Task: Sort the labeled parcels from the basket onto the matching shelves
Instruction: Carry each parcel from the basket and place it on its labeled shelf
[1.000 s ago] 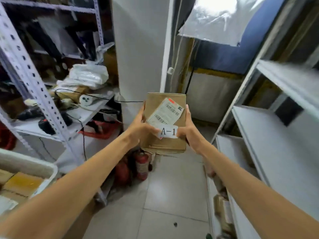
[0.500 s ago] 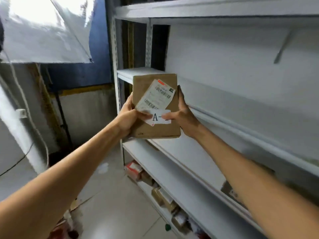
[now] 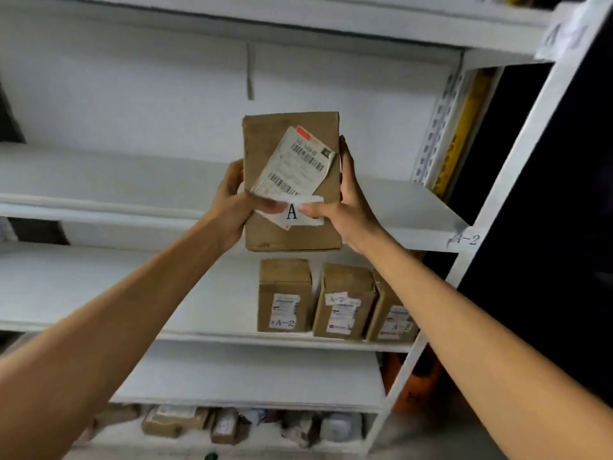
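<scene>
- The cardboard parcel (image 3: pixel 292 180) was up in the air, upright, in front of the bare middle shelf (image 3: pixel 99 180) and right above a row of boxes. It wasn't resting on anything yet.
- The left hand (image 3: pixel 232 207) and right hand (image 3: pixel 345 207) each clamped a side of it, with both thumbs pressed on the front. Both grips sat on the lower half, so a loose squeeze could probably have let the top tip away from the person.
- Its white tag (image 3: pixel 292 212) showed only an "A", because the right thumb covered the rest. That looked like the big risk: shelving it from a half-read tag.
- The shipping label (image 3: pixel 295 164) sat crooked and seemed to be lifting at one edge. A thumb dragging across it might have peeled it further.
- Just below stood three boxes tagged A-2 (image 3: pixel 285 297). Dropping the parcel in with them out of habit would've been a mis-sort if its number differed. Lowering it carelessly could have knocked one over too.
- The post tag (image 3: pixel 464 240) read A-2. A higher tag (image 3: pixel 564 34) was too blurry to read for sure, so picking the wrong level was easy.
</scene>
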